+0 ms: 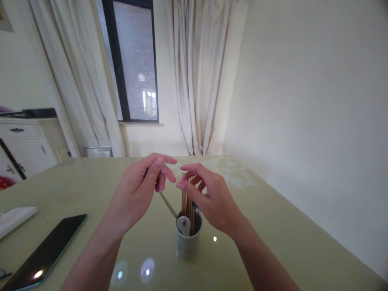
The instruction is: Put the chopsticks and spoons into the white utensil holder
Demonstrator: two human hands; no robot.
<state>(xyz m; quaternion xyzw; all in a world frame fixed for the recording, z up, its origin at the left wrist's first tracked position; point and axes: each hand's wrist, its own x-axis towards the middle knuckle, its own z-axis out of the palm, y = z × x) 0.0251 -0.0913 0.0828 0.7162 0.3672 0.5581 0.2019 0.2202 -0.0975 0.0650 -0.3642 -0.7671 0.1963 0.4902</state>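
A white cup [188, 247] stands upright on the table, holding several wooden chopsticks [183, 198], a white ceramic spoon [183, 225] with a blue mark and a thin metal handle [168, 205] leaning left. My left hand [142, 178] hovers above and left of the cup, its fingers loosely bent and apart, with nothing seen in them. The upper end of the metal handle passes close to its lower fingers; whether they touch cannot be told. On the other side, my right hand [209, 194] is open and curved beside the chopstick tops, partly hiding them. The two hands' fingertips face each other, slightly apart.
On the left of the glossy green table [145, 242] lies a dark flat tablet-like device [45, 250], with a white object [16, 218] behind it. A wall [303, 121] borders the table's right side. Curtains [200, 72] and a window [136, 60] are at the back.
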